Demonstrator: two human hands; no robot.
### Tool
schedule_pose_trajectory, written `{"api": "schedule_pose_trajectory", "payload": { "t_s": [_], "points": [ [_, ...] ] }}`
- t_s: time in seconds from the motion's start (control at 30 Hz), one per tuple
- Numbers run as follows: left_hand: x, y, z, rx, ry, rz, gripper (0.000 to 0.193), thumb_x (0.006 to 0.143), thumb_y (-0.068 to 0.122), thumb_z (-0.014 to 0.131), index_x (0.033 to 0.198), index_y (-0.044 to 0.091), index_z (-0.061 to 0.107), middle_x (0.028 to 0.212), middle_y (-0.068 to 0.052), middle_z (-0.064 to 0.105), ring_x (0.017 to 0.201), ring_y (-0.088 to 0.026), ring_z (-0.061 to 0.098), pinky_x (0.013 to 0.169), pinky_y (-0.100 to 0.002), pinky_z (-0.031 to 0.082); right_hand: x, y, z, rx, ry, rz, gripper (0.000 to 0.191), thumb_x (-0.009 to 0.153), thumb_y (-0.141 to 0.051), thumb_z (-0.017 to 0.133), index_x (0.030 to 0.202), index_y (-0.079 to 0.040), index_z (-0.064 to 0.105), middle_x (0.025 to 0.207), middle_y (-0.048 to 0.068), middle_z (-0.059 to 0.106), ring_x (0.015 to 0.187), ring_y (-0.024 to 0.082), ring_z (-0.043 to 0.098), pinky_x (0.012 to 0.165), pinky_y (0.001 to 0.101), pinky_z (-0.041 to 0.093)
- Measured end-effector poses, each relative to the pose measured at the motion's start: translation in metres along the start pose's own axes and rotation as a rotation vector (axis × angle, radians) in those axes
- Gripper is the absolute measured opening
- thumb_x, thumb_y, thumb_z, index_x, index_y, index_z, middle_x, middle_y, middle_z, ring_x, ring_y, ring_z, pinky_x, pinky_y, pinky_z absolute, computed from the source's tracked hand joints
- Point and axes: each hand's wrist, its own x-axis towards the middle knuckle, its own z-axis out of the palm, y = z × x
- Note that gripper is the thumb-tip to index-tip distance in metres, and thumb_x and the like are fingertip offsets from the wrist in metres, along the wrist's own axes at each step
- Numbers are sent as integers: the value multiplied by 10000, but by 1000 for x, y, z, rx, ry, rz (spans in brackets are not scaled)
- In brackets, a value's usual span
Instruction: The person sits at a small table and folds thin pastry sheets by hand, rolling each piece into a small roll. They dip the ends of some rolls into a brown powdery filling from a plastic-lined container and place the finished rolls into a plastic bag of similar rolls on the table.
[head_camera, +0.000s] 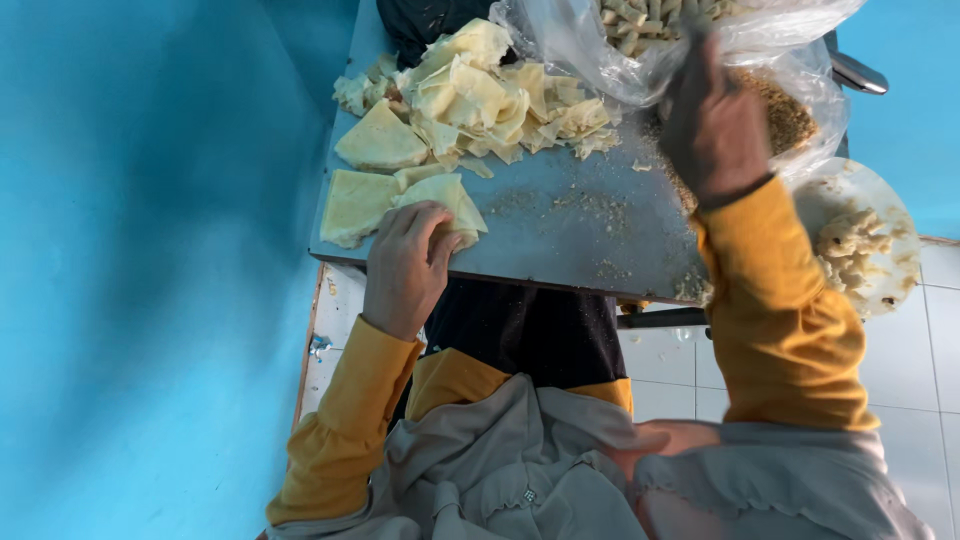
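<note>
The left hand (405, 265) is pressing flat, fingers spread, on the nearest folded wrapper (445, 200) — the heap (480, 100) lying just beyond it — while the right hand (712, 125) is reaching farther off, gripping the plastic bag (640, 60).

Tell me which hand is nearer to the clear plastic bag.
The right hand. It is raised up against the clear plastic bag, at its lower edge. The left hand rests on a folded dough sheet at the board's near left corner, well away from the bag.
</note>
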Motion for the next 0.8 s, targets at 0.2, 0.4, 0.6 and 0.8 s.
{"api": "schedule_pose_trajectory", "payload": {
  "t_s": [0.2, 0.4, 0.6, 0.8],
  "points": [
    [4, -10, 6, -41, 40, -6, 200, 875, 39, 769, 1037, 48, 653, 1074, -103, 695, 1015, -352, 651, 861, -433, 532, -1, -105, 28, 121, -239, -143, 593, 1009, 66, 556, 1528, -112, 331, 886, 90, 720, 449, 168, 589, 327, 319, 463],
    [7, -16, 10, -114, 72, -55, 126, 903, 42, 743, 1005, 62, 672, 1034, -92, 700, 984, -312, 663, 838, -397, 548, -21, -159, 59, 795, -187, 63, 663, 959, 54, 655, 1534, -93, 360, 1064, 145, 751, 946, 322, 746, 787, 421, 611],
    [12, -14, 17, -129, 124, -120, 76, 945, 32, 694, 998, 41, 640, 976, -101, 667, 904, -284, 652, 774, -384, 542, -4, -116, 33, 753, 95, -297, 568, 1081, 95, 534, 1497, -16, 164, 1308, 319, 645, 841, 269, 723, 658, 311, 624],
    [5, 0, 23, 46, 112, 19, 179, 938, 41, 692, 1112, 37, 648, 1117, -127, 629, 1054, -352, 577, 895, -448, 487, -69, -90, -25, 389, -291, -4, 606, 954, 99, 591, 1510, -51, 401, 1018, 157, 742, 718, 267, 718, 536, 337, 614]
  ]
}}
